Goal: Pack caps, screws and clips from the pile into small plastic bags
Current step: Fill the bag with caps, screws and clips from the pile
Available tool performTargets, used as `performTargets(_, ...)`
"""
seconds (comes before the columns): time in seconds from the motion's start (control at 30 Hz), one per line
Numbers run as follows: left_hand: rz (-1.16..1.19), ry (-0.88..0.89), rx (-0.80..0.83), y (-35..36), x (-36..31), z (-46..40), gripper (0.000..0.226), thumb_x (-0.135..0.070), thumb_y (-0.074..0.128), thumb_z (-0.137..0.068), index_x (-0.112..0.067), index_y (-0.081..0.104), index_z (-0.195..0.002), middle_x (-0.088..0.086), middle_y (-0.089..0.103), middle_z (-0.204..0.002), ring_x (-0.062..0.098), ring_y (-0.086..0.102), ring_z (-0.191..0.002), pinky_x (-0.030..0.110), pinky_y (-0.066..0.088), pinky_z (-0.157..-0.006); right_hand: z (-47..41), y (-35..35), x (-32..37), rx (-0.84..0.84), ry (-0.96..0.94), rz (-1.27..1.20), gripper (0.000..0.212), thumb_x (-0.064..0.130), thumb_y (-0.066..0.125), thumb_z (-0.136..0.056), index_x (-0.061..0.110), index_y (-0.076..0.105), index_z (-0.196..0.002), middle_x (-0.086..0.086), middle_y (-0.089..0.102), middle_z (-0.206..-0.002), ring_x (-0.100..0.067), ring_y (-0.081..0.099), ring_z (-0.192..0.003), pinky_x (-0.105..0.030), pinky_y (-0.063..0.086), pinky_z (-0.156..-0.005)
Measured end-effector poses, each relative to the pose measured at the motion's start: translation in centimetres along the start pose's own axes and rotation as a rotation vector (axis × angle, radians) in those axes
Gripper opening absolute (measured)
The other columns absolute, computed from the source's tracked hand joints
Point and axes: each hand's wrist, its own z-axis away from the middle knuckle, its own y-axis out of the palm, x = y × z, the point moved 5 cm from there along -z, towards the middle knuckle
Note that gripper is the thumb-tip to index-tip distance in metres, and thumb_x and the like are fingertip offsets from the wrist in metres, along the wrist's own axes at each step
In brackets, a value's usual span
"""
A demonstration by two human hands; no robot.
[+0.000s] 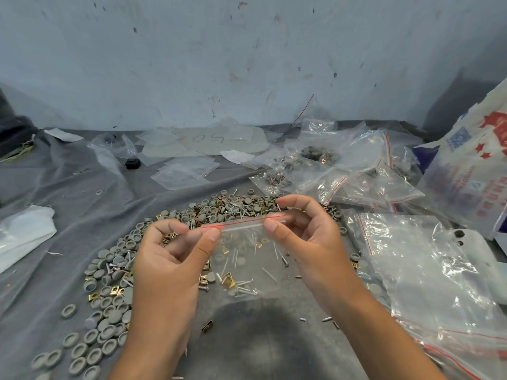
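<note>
Both hands, left hand (175, 250) and right hand (301, 237), pinch the red-striped zip edge of a small clear plastic bag (247, 259) above the grey-cap pile (115, 270); limp, slippery film, best held at that stiffer strip.

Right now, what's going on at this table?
A person holds a small plastic bag up by its red-lined zip strip, left hand pinching one end and right hand the other. Whether it holds parts yet is unclear. Below lies the pile of grey caps, screws and brass clips. Filled bags lie behind on the right.
</note>
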Motion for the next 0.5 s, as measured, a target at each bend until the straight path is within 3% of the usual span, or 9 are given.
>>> performTargets(0.17, -0.088, -0.017, 0.069, 0.45, 0.52, 0.03, 0.052, -0.034, 0.083, -0.061, -0.02, 0.052, -0.1, 0.003, 0.079, -0.092, 0.014, 0.073, -0.077, 0.021, 0.056, -0.065, 0.09, 0.09, -0.03, 0.027, 0.005, -0.021, 0.036, 0.021, 0.08, -0.074, 0.015, 0.059, -0.104, 0.004, 0.074, -0.079, -0.006, 0.07, -0.077, -0.015, 0.053, -0.07)
performTargets(0.27, -0.177, 0.009, 0.087, 0.44, 0.66, 0.13, 0.042, -0.034, 0.08, -0.065, -0.026, 0.051, -0.094, 0.0, 0.079, -0.09, 0.016, 0.069, -0.076, 0.029, 0.054, -0.069, 0.17, 0.35, -0.1, 0.074, 0.008, 0.013, 0.027, 0.023, 0.08, -0.08, 0.021, 0.061, -0.099, 0.007, 0.072, -0.082, -0.006, 0.067, -0.079, -0.017, 0.053, -0.072)
performTargets(0.37, -0.216, 0.035, 0.104, 0.41, 0.33, 0.25, 0.032, -0.028, 0.078, -0.071, -0.031, 0.05, -0.085, 0.005, 0.077, -0.093, 0.019, 0.072, -0.082, 0.047, 0.055, -0.078, 0.52, 0.72, -0.18, 0.165, 0.051, 0.107, 0.025, 0.026, 0.078, -0.086, 0.031, 0.064, -0.106, 0.009, 0.072, -0.092, -0.008, 0.067, -0.087, -0.022, 0.054, -0.079)
performTargets(0.5, -0.251, 0.034, 0.132, 0.67, -0.08, 0.46, 0.039, -0.032, 0.086, -0.074, -0.033, 0.049, -0.083, 0.006, 0.078, -0.092, 0.033, 0.071, -0.083, 0.064, 0.054, -0.08, 0.81, 0.95, 0.06, 0.189, 0.04, 0.166, 0.037, 0.02, 0.082, -0.084, 0.035, 0.064, -0.113, 0.003, 0.075, -0.1, -0.012, 0.072, -0.093, -0.022, 0.056, -0.079)
